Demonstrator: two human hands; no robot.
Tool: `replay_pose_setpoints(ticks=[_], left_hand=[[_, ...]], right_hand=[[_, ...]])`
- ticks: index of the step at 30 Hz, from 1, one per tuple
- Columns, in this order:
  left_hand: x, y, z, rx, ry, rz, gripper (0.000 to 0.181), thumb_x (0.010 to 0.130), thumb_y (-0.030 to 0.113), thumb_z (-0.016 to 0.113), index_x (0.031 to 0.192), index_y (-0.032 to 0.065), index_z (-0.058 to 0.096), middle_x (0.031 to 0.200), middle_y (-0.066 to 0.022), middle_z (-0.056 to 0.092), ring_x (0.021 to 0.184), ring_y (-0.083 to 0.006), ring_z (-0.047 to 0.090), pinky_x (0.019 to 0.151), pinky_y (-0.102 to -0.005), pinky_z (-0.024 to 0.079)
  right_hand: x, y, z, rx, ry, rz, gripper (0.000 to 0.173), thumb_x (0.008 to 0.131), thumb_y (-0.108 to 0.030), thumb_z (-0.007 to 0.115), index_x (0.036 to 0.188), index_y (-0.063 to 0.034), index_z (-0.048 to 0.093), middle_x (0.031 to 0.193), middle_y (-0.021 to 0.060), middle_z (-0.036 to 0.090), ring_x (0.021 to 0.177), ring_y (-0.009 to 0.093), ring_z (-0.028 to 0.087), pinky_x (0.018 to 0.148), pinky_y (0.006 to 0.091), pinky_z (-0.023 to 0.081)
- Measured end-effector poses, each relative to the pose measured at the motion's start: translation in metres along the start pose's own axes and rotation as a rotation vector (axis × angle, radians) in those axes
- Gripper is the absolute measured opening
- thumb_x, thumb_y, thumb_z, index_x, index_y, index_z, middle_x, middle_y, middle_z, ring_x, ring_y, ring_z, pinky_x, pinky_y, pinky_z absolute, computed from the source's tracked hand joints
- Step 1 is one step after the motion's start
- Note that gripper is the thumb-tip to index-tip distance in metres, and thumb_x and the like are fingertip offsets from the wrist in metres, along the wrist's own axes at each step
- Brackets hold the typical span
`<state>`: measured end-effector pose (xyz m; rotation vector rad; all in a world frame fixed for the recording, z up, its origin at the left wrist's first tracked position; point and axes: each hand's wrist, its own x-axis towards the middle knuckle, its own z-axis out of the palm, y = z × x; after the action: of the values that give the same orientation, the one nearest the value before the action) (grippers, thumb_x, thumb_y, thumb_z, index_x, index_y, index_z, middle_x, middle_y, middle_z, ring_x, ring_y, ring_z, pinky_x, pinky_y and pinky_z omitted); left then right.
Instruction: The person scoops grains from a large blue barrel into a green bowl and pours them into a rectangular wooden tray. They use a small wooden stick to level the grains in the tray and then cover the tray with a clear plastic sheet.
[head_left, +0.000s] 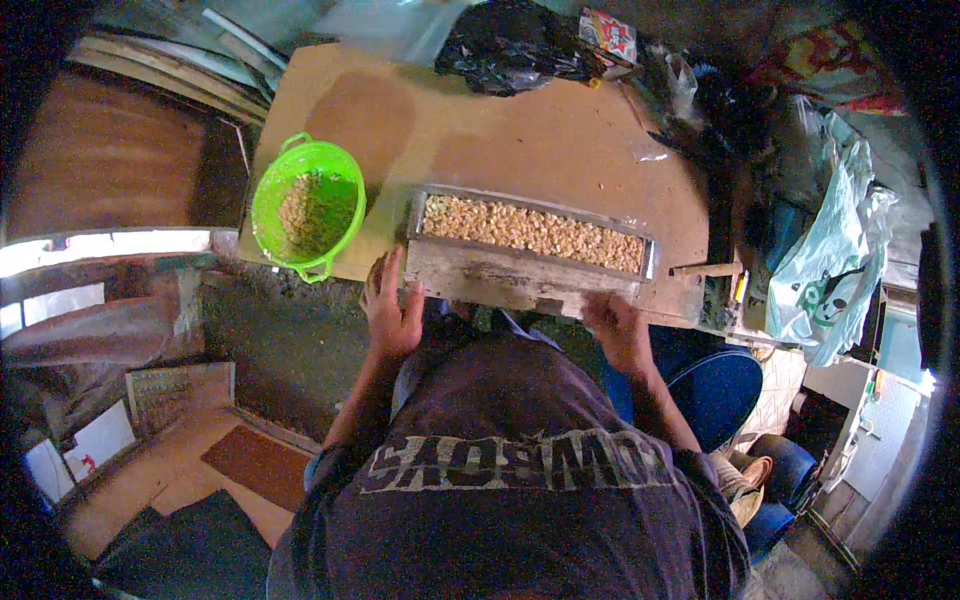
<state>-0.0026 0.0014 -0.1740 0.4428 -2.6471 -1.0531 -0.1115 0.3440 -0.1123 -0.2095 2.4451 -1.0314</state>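
Observation:
A long wooden box (517, 277) lies near the front edge of the table, filled with pale, nut-like pieces (532, 231). My left hand (394, 311) is at the box's front left corner, its fingers apart and the thumb close to the wood. At the front right corner is my right hand (616, 319), slightly blurred, with its fingertips by the box's lower edge; its grip is unclear. Left of the box stands a bright green plastic basin (345, 191) with two handles, holding more pale pieces along with finer bits.
A brown tabletop (510, 142) carries a black plastic bag (510, 45) at the back. To the right lie a short wooden stick (705, 269), a yellow and white lighter-like object (741, 287) and a pale printed plastic bag (825, 285). Wooden boards (172, 75) are at the upper left.

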Motion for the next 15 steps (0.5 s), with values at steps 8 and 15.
replay_pose_setpoints(ticks=[8,15], left_hand=[[0.037,-0.011,0.004,-0.138,-0.098,0.075,0.067,0.096,0.033,0.059,0.153,0.0081,0.035,0.148,-0.028,0.042,0.136,-0.0451,0.04,0.112,-0.0523,0.029],[0.053,-0.014,0.011,-0.139,-0.179,0.125,0.073,0.094,0.036,0.061,0.155,0.0073,0.031,0.154,-0.026,0.037,0.141,-0.0459,0.036,0.114,-0.0538,0.028]], right_hand=[[-0.091,0.125,0.068,0.187,-0.34,0.243,0.03,0.093,-0.012,0.064,0.122,-0.005,0.066,0.116,0.0139,0.071,0.107,0.022,0.066,0.093,0.0367,0.051],[-0.142,0.133,0.054,0.183,-0.314,0.464,0.033,0.094,-0.014,0.064,0.126,-0.0047,0.064,0.119,0.0128,0.069,0.109,0.021,0.064,0.095,0.0361,0.049]])
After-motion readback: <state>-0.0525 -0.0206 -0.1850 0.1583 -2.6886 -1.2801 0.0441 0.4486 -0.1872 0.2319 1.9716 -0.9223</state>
